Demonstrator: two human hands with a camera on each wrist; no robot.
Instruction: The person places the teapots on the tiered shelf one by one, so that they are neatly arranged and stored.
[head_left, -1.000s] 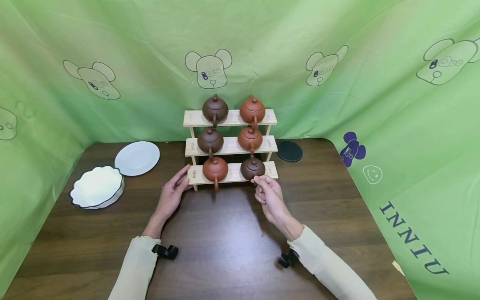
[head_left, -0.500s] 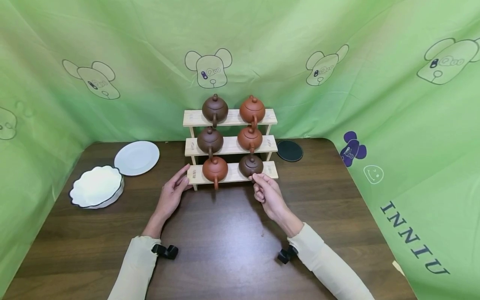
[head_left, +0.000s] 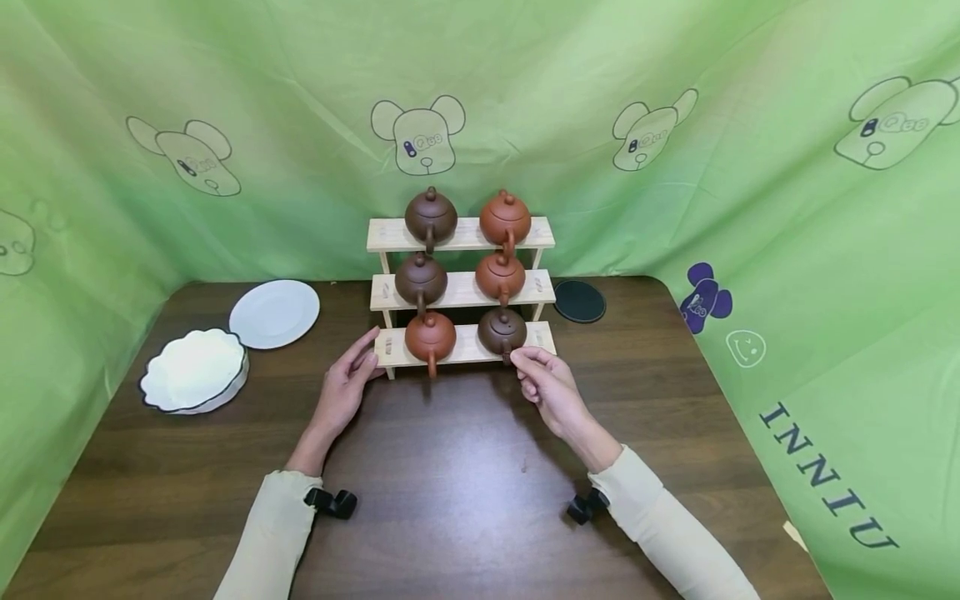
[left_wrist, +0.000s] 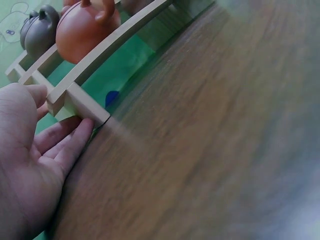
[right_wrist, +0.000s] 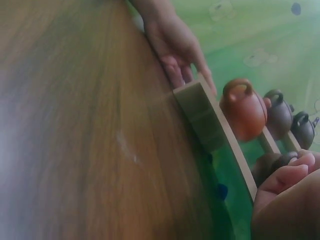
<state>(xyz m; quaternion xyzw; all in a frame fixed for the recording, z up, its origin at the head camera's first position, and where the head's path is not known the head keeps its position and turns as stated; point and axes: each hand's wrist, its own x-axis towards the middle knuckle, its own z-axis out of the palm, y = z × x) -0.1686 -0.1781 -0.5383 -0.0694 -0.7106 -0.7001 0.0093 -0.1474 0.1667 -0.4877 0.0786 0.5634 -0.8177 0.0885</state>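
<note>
A small dark brown clay teapot (head_left: 501, 330) sits at the right of the bottom step of a wooden three-step stand (head_left: 466, 343). My right hand (head_left: 551, 390) pinches its handle at the front, thumb and forefinger together, the other fingers curled. In the right wrist view those fingertips (right_wrist: 300, 161) cover part of the dark teapot (right_wrist: 265, 167). My left hand (head_left: 342, 392) rests against the stand's left end. Its fairly straight fingers (left_wrist: 75, 142) touch the front leg below the shelf in the left wrist view. An orange-red teapot (head_left: 431, 336) stands left on the same step.
Higher on the stand are two dark teapots at left (head_left: 421, 280) and two orange-red ones at right (head_left: 500, 276). A white plate (head_left: 274, 314) and a scalloped white dish (head_left: 193, 372) lie at left. A black round coaster (head_left: 580, 302) lies right of the stand. Green cloth (head_left: 300, 200) hangs behind.
The dark teapot has shifted slightly left and back and its handle has turned to face front. My right hand has since moved a little right. My left hand has stayed put.
</note>
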